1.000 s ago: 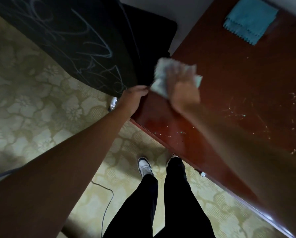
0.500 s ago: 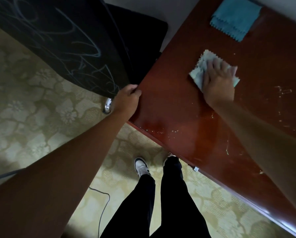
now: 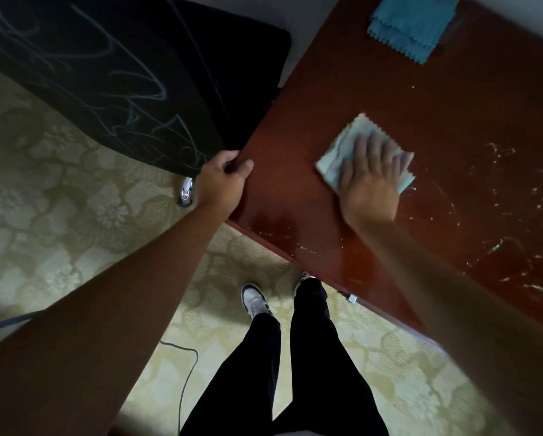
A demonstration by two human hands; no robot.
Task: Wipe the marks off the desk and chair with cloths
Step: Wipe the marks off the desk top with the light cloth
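Desk-wiping step: flat right hand (image 3: 369, 180) presses pale square cloth (image 3: 336, 155) onto red-brown wooden desk (image 3: 342, 83); left hand (image 3: 221, 180) grips its corner; the white marks (image 3: 515, 215) to the right probably come next.

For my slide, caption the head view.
Right hand presses a pale cloth onto the marked red-brown desk; left hand grips its corner.

Desk to the right, chair to the left, person standing at the desk's near edge

The right hand (image 3: 370, 180) lies flat on a cloth (image 3: 355, 133) on the desk (image 3: 342, 80), with a second cloth (image 3: 413, 25) well beyond its fingertips and marks (image 3: 515, 221) right of them. The left hand (image 3: 221, 180) holds the desk's corner, its fingers beside the chair (image 3: 106, 73), and a cable (image 3: 185, 372) lies on the floor (image 3: 43, 199) below
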